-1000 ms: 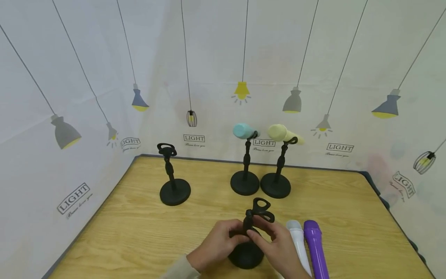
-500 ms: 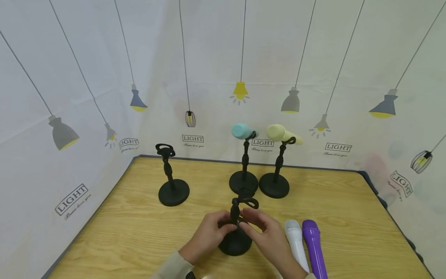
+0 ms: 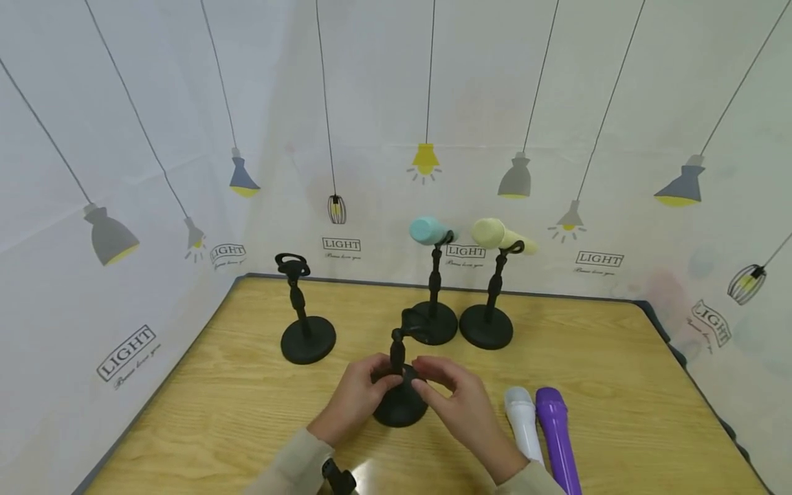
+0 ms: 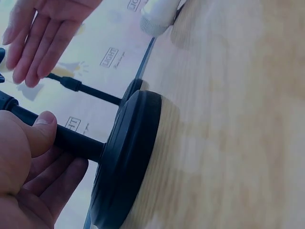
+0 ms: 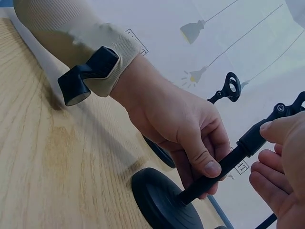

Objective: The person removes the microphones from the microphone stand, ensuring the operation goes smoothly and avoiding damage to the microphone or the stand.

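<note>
On the wooden table (image 3: 247, 405), going from left to right, an empty stand (image 3: 301, 311) is seen near the back left, then a stand held by both hands at the front centre, then two stands behind it carrying a blue mic (image 3: 427, 230) and a yellow mic (image 3: 498, 235), and last a white mic (image 3: 524, 426) and a purple mic (image 3: 557, 433) lying side by side at the front right.

The held stand (image 3: 401, 385) rests on its round base (image 4: 125, 157), flat on the wood. Its pole is gripped by the left hand (image 3: 359, 392), thumb and fingers curled round it just above the base. The right hand (image 3: 454, 399) is laid against the pole higher up, with the fingers curled loosely; a firm pinch cannot be confirmed, and in the left wrist view those fingers look nearly straight.

A risk is judged in the narrow gap behind: if the stand is pushed further back, the blue mic's base (image 3: 433, 323) could be struck and that mic shaken loose. If the pole is leaned on, the base could be tipped onto its edge. The white mic could be rolled by the right forearm.
</note>
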A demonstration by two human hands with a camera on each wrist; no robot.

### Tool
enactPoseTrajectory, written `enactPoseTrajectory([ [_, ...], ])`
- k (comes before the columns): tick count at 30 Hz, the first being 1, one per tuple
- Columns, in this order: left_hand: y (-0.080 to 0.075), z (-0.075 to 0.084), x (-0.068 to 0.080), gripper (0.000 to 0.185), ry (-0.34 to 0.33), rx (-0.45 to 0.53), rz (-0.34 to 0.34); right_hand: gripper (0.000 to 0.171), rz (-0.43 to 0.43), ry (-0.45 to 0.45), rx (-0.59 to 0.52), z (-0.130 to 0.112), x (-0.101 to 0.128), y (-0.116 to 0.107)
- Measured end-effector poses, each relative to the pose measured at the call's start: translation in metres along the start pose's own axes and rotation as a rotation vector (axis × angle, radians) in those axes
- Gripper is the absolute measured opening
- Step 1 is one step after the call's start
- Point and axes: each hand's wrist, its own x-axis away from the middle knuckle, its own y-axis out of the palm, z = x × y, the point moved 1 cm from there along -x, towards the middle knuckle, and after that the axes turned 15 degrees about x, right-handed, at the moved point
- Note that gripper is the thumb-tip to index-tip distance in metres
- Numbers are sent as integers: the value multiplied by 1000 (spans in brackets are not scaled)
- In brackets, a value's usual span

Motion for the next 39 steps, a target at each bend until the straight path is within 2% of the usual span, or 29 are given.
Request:
enactPoseTrajectory([
  [5, -7, -4, -6, 17, 4, -21, 48, 33, -8, 20, 25, 0, -9, 4],
  [13, -22, -9, -20, 18, -28, -21, 156, 33, -20, 17, 82, 6, -21, 9],
  [21, -38, -15, -28, 13, 16, -89, 276, 32, -40, -76, 120, 9, -31, 16],
  [24, -43, -17, -30, 13, 35, -96, 291, 31, -47, -104, 136, 11, -35, 18],
  [27, -47, -18, -31, 14, 24, -94, 304, 31, -66, -120, 154, 12, -38, 20],
  [39, -61, -20, -40, 22, 27, -153, 338, 33, -100, -129, 198, 12, -47, 23],
])
